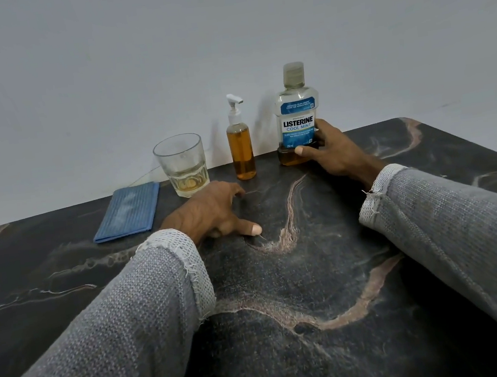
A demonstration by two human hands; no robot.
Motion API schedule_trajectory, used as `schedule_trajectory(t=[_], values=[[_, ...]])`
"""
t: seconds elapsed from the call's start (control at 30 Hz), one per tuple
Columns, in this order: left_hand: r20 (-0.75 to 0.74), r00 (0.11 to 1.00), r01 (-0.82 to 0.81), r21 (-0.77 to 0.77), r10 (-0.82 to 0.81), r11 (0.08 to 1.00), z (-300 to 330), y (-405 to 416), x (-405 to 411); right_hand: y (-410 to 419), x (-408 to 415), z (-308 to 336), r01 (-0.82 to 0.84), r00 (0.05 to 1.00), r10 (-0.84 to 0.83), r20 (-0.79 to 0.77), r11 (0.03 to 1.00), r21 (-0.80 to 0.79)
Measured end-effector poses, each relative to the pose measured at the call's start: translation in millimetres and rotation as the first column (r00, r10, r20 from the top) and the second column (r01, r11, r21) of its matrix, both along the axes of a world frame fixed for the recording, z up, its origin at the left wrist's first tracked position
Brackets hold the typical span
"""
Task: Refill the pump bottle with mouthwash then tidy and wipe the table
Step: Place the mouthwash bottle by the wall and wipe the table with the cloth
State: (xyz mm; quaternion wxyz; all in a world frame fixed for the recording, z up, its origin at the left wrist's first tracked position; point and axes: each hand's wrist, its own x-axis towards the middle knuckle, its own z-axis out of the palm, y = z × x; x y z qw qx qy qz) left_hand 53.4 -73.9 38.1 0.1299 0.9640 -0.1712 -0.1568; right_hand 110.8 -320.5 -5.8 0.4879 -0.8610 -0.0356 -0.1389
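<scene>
The right hand [335, 151] curls round the base of the mouthwash bottle [297, 115], thumb across its front, cap on, only a little amber liquid left. The pump bottle [241, 148] stands capped just beyond the left hand's [212, 212] fingertips, nearly full, so the refill looks done. That hand rests on the table [315, 274], fingers loosely bent, holding nothing. Wiping looks yet to come. Count: two bottles, one glass [181, 165] beyond the left fingers, one folded blue cloth [128, 212] to their left.

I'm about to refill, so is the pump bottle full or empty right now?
Nearly full. Amber liquid fills the pump bottle up to its shoulder, just under the white pump collar. It stands upright, pump fitted, with neither hand touching it.
</scene>
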Motion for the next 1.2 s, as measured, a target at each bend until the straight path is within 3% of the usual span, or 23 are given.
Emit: schedule_trajectory(t=[0.47, 0.93, 1.2], values=[[0.005, 1.0, 0.006, 0.032, -0.007, 0.999, -0.1, -1.1, 0.7, -7.6, 6.1, 8.5, -0.071, 0.991, 0.062, -0.12, 0.995, -0.072], [0.004, 1.0, 0.022, 0.065, -0.022, 0.998, -0.5, -2.8, -1.3, -7.5, 7.3, 5.7, -0.045, 0.993, 0.036, -0.112, 0.996, -0.08], [0.005, 1.0, 0.019, 0.049, -0.019, 0.999, -2.4, -2.0, -0.3, -9.4, 6.3, 4.4, -0.039, 0.992, 0.039, -0.116, 0.999, 0.006]])
